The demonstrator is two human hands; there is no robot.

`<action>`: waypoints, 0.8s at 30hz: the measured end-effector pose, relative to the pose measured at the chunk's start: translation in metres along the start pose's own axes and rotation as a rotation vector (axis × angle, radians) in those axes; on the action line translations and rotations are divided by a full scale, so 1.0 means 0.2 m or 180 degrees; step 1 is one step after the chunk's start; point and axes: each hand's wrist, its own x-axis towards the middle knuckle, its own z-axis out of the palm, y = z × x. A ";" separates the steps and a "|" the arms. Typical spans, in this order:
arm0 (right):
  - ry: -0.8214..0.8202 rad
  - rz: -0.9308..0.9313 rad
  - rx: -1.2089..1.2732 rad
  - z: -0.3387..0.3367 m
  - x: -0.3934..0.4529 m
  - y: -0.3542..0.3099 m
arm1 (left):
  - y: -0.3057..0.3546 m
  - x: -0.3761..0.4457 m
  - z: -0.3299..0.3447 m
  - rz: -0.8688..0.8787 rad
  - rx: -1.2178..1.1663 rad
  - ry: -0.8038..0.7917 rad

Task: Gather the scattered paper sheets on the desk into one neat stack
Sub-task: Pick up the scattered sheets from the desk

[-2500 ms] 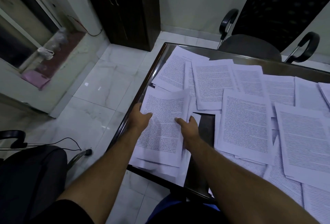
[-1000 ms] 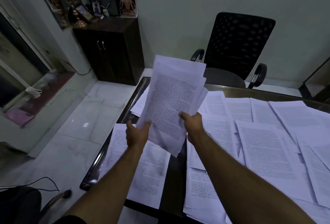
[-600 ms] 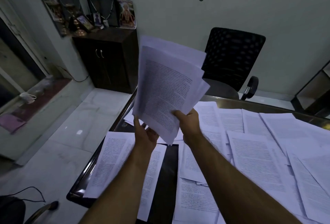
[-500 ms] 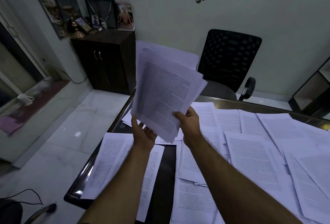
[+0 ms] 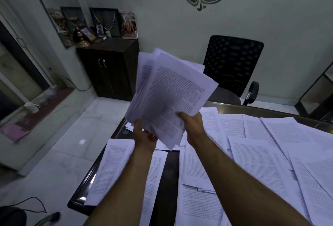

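Holding a fanned bundle of sheets [image 5: 167,92] in the air above the near left part of the tabletop [image 5: 252,108], the right hand [image 5: 191,122] pinches its lower right edge with the thumb on the printed face, while the left hand [image 5: 144,135] cups the lower left corner from beneath, fingers curled under the paper. The bundle is ragged: its pages splay at different angles and the bottom corner hangs down between the two hands. To square it well, I judge the hands should loosen slightly, turn the bundle upright and tap one edge on a bare strip of the tabletop until the edges line up. Most of the job is left, since many loose sheets [image 5: 255,162] cover the surface to the right, overlapping one another, and two more [image 5: 115,170] lie at the left edge below the arms. A black mesh chair [image 5: 232,63] stands beyond the far edge, and a dark cabinet [image 5: 108,67] against the wall; neither blocks the work.
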 end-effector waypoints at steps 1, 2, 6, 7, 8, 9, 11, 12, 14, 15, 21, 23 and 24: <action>-0.0047 -0.0040 -0.0094 0.01 0.01 0.00 | 0.00 0.00 0.01 -0.0019 -0.0008 -0.0032; -0.0103 -0.0085 -0.0180 0.04 0.01 0.01 | 0.00 -0.01 0.03 -0.0027 0.0038 -0.0079; 0.0018 0.0006 -0.0122 0.11 0.00 0.05 | -0.03 0.01 0.05 0.0056 0.0265 -0.0142; 0.0065 0.0046 -0.0072 0.12 0.01 0.07 | -0.03 0.03 0.04 0.0126 0.0308 -0.0174; 0.0105 0.0063 -0.0059 0.12 0.01 0.08 | -0.02 0.04 0.05 0.0203 0.0344 -0.0201; 0.0133 0.0054 -0.0061 0.12 0.02 0.09 | -0.01 0.05 0.04 0.0253 0.0341 -0.0223; 0.0182 0.0006 -0.0091 0.12 0.02 0.09 | 0.04 0.08 0.04 0.0220 0.0391 -0.0287; 0.0180 -0.0019 -0.0093 0.13 0.03 0.09 | 0.07 0.08 0.04 0.0177 0.0461 -0.0344; 0.0171 -0.0021 0.0008 0.14 0.03 0.06 | 0.10 0.09 0.04 0.0120 0.0459 -0.0438; 0.0177 0.0007 0.0113 0.15 0.04 0.04 | 0.12 0.11 0.02 0.0049 0.0449 -0.0487; 0.0186 0.0244 0.0626 0.17 0.10 -0.01 | 0.17 0.11 -0.05 -0.0429 0.0574 -0.0373; -0.0012 0.0249 0.0422 0.18 0.09 -0.01 | 0.17 0.08 -0.04 -0.0595 0.0670 -0.0259; -0.0119 0.0268 0.0397 0.19 0.08 0.00 | 0.17 0.08 -0.06 -0.0639 0.0729 -0.0166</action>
